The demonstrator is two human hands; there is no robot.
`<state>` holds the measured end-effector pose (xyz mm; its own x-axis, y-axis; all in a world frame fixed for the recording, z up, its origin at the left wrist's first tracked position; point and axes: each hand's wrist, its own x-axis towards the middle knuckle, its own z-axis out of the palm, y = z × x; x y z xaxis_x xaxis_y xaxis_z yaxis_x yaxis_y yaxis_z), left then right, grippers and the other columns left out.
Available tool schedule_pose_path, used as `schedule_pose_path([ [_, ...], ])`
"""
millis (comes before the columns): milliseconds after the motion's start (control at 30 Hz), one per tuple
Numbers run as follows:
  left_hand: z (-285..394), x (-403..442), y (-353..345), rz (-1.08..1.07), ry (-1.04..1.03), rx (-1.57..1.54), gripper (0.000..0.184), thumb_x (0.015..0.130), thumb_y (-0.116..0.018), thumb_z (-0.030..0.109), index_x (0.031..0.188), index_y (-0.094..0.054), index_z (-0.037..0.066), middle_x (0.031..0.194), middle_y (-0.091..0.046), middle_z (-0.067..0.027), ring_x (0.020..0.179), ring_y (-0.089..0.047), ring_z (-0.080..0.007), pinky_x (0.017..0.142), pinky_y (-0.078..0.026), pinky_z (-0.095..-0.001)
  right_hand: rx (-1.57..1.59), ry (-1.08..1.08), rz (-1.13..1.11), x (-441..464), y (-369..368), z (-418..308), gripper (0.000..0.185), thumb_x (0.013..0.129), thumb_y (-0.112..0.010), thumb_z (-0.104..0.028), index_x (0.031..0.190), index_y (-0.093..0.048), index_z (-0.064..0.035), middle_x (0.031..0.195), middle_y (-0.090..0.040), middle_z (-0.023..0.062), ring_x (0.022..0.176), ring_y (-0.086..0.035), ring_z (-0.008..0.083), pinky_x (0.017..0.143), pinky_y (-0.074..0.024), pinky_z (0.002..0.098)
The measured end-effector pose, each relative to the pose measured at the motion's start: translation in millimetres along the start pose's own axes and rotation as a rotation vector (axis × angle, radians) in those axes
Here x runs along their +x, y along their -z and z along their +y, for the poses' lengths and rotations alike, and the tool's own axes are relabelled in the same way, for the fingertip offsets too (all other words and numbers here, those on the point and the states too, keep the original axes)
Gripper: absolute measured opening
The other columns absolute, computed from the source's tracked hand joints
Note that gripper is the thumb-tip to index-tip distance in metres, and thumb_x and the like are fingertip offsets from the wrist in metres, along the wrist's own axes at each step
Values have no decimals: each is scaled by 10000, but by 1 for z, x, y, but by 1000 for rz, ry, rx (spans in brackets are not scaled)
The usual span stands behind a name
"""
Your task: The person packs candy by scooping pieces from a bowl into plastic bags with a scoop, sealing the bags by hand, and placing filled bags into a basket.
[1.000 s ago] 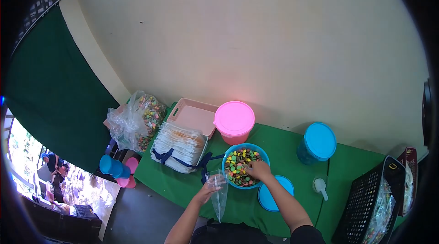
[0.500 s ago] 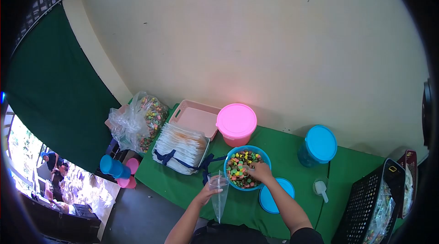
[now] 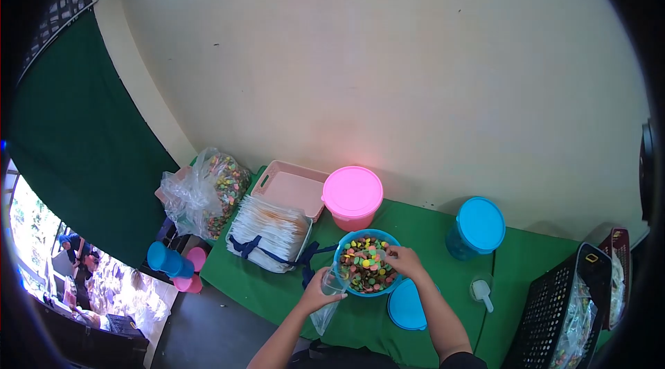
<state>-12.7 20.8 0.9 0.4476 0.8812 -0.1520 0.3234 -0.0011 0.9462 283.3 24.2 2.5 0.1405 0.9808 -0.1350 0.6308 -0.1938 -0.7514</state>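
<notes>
My left hand (image 3: 320,292) is closed around a clear plastic bag (image 3: 323,318), whose mouth is beside the left rim of a blue bowl (image 3: 337,258). Colourful small round pieces, perhaps sweets or cereal (image 3: 367,273), fill the bowl. At its right side, my right hand (image 3: 404,261) reaches over the rim with fingers drawn together. Something see-through seems to be at those fingertips, but I cannot make out what it is. A flat blue lid (image 3: 407,305) lies below the bowl, partly under my right forearm.
Left of the bowl stand a basket of stacked white packets (image 3: 270,232), a pink tray (image 3: 291,186) and a big bag of coloured pieces (image 3: 208,192). Behind is a pink-lidded tub (image 3: 352,192). Rightward are a blue-lidded tub (image 3: 479,227), a white scoop (image 3: 483,294) and a black crate (image 3: 547,307).
My left hand has tilted the bag and brought its mouth up to the bowl's rim. My right hand has shifted slightly toward the bowl's right edge. The whole view has moved a little.
</notes>
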Motion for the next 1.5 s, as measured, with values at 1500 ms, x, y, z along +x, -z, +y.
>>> schedule_pose_path([
  [1500, 28, 5, -27, 272, -242, 534, 928, 544, -824, 398, 1265, -382, 17, 1112, -508, -163, 1040, -506, -327, 892, -414, -431, -367, 241, 119, -38, 55, -77, 186, 717, -630, -205, 865, -654, -94, 714, -642, 141, 689, -629, 313, 684, -486, 456],
])
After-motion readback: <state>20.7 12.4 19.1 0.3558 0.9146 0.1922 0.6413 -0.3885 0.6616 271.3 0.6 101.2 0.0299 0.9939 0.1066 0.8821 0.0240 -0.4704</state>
